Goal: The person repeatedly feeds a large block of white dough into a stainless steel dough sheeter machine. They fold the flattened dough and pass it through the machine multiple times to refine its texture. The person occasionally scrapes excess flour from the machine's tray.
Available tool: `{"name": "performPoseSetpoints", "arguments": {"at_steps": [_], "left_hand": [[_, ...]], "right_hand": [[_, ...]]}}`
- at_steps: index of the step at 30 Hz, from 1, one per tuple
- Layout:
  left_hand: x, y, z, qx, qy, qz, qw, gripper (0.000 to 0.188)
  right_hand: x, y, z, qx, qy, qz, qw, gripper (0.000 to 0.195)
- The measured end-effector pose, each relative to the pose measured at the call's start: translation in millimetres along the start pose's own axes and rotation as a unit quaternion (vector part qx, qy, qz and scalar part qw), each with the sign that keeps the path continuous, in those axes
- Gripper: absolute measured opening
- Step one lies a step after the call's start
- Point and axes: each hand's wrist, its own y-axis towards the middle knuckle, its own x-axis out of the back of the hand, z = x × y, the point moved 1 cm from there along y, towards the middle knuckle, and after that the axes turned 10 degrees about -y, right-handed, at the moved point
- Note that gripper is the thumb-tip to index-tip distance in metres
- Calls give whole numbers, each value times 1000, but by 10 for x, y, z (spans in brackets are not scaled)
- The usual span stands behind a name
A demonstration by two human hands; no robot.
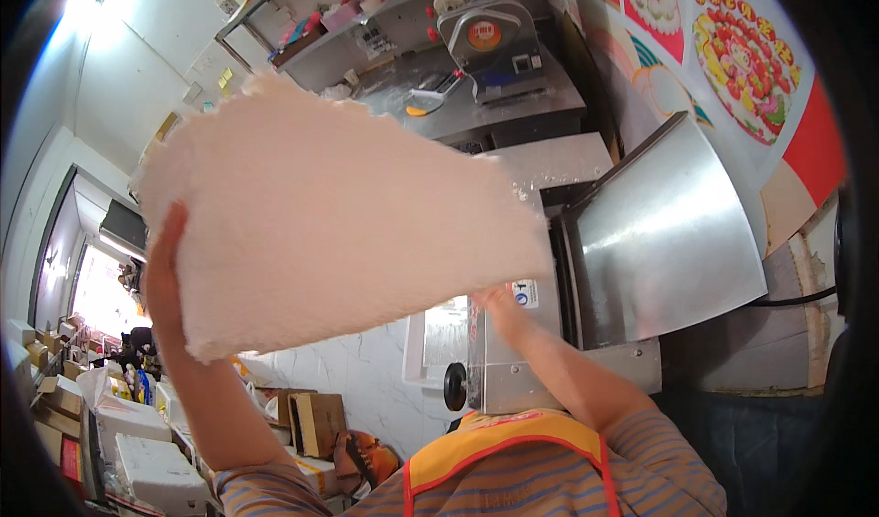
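A wide, pale sheet of dough [343, 221] with ragged edges is held up in front of me and covers much of the view. My left hand [167, 263] grips its left edge, the fingers partly hidden by the sheet. At the lower right corner my right hand [496, 304] has hold of the underside edge; most of its fingers are out of sight behind the sheet. Just beyond that corner stands a stainless steel dough sheeter [515, 379] with a black knob and a curved metal chute [673, 242].
A steel worktable [556, 98] at the back bears a slicer-like machine [487, 43] and a tool with a yellow end. Above it runs a cluttered shelf [309, 46]. White foam boxes [158, 469] and cardboard boxes [319, 424] stand at lower left. A white tray [414, 352] lies beside the sheeter.
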Motion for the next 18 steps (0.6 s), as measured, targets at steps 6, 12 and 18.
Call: {"name": "performPoseSetpoints", "arguments": {"at_steps": [6,12,18], "left_hand": [[249,94,1448,128,-56,70,988,45],[153,14,3237,299,-33,118,946,43],[372,40,3507,525,-312,131,781,80]], "right_hand": [[1225,-98,655,20,24,-230,973,43],[1313,-228,772,69,-168,-295,938,50],[412,90,356,13,-717,-107,689,61]]}}
